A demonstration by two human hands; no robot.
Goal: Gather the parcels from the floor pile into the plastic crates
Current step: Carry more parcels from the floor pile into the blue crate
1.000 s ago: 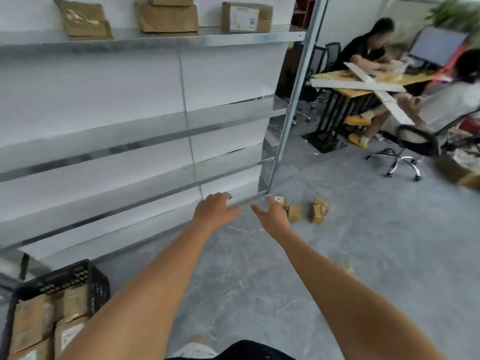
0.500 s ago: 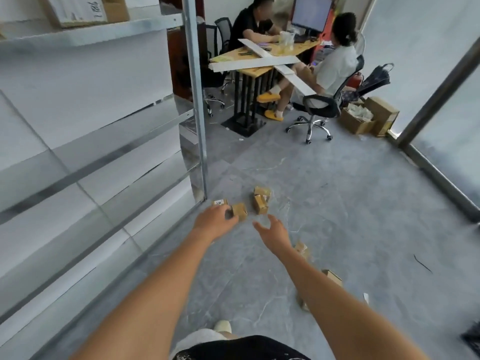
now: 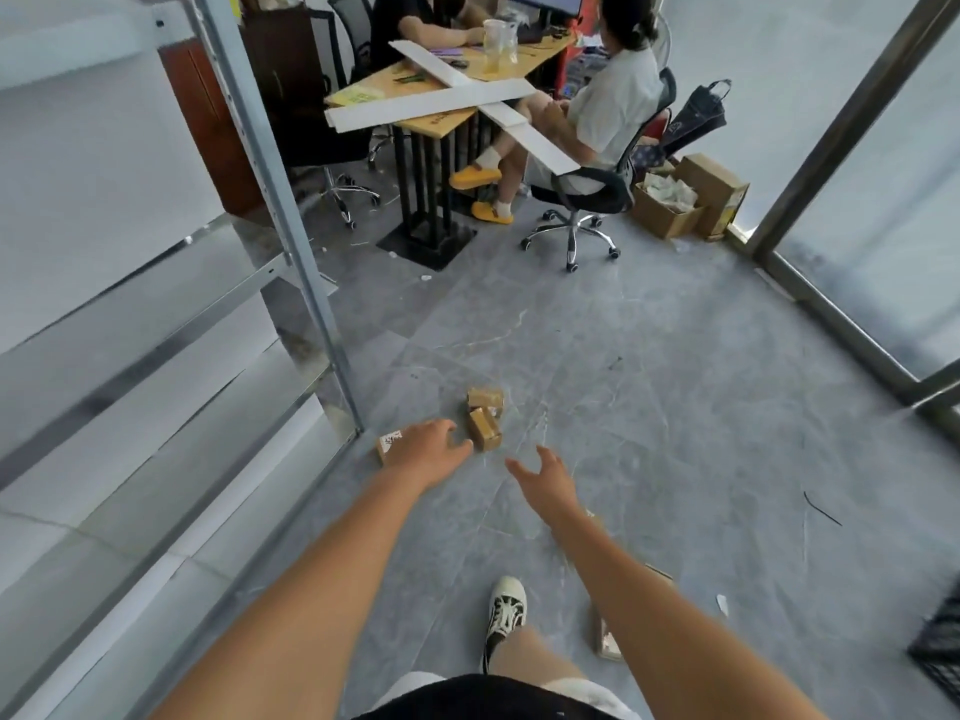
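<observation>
Cardboard parcels (image 3: 485, 419): 3 visible ahead on grey floor (image 3: 649, 407) nr shelf post (image 3: 291, 241), 1 more by right arm. Both hands, left hand (image 3: 428, 449) & right hand (image 3: 545, 480), fingers spread, holding nothing. 2 ppl seated at surface (image 3: 447, 96)

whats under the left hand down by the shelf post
A small labelled parcel on the floor pokes out past the left hand; the hand covers the rest, so contact is unclear.

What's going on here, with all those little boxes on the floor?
A person is reaching out with both bare arms toward small cardboard parcels lying on the grey floor by a metal shelf post. The left hand is over a labelled parcel; the right hand is open, holding nothing. A black crate shows at the right edge.
</observation>
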